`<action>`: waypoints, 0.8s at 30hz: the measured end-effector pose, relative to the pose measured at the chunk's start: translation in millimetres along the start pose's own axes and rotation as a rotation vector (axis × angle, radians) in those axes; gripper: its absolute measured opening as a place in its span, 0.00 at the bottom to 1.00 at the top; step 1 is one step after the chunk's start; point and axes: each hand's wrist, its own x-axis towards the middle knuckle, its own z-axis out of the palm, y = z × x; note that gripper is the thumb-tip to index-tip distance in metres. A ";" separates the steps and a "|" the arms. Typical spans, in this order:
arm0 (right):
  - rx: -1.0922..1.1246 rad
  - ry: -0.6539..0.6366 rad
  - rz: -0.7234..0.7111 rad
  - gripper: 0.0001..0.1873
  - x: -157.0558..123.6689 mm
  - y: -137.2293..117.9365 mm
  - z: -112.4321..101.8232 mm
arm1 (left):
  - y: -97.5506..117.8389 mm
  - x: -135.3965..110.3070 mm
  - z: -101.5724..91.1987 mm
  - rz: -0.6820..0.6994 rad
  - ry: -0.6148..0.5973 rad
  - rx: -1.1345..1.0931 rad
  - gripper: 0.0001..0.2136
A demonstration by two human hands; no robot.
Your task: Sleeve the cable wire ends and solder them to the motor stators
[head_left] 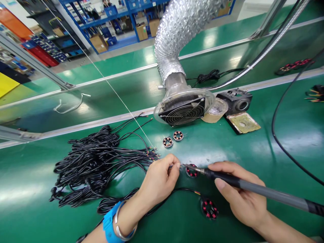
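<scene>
My right hand [243, 195] grips a soldering iron [253, 187] like a pen, its tip pointing left. My left hand [162, 175] is pinched on a thin wire end, and the iron's tip meets it just beyond the fingertips. Right under the tip lies a small round coil ring [191, 171] with red windings. Closer to me sits another red-wound coil ring [209, 208], with a black cable [182, 189] running to it. Two copper-wound coil rings [172, 139] rest farther back. A big heap of black cables [93, 165] spreads left of my left hand.
A fume extractor fan [182, 113] on a silver duct [174, 37] stands behind the work spot. Right of it are a soldering iron stand [235, 101] and a yellowish sponge [243, 122]. The iron's black cord [275, 135] loops at the right. A thin white string [108, 84] slants down to the bench.
</scene>
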 end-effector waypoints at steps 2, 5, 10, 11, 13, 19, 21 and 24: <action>-0.001 -0.004 -0.009 0.13 -0.2 -0.2 0.4 | -0.2 0.0 0.0 0.001 -0.001 0.002 0.07; -0.014 -0.003 -0.027 0.13 -1.2 0.9 0.5 | -0.7 0.2 0.1 0.002 0.001 0.004 0.07; -0.012 0.011 -0.028 0.13 -3.7 2.9 -0.9 | 0.5 0.8 -0.3 0.009 0.006 0.009 0.07; -0.007 0.017 -0.022 0.13 -4.0 3.1 -1.2 | 0.9 0.8 -0.5 0.008 0.004 0.008 0.07; 0.006 0.025 -0.014 0.13 -4.5 3.3 -1.7 | 1.5 0.8 -0.8 0.010 0.001 0.004 0.07; 0.023 0.023 -0.005 0.13 -4.0 3.3 -1.8 | -0.6 -0.6 -0.3 0.002 -0.004 0.000 0.07; 0.021 0.027 -0.005 0.12 -4.2 3.2 -1.6 | -1.6 -1.0 0.3 -0.001 -0.003 -0.002 0.07; 0.017 0.024 -0.001 0.12 -5.2 3.8 -1.5 | -2.3 -1.1 0.9 0.000 -0.005 -0.007 0.07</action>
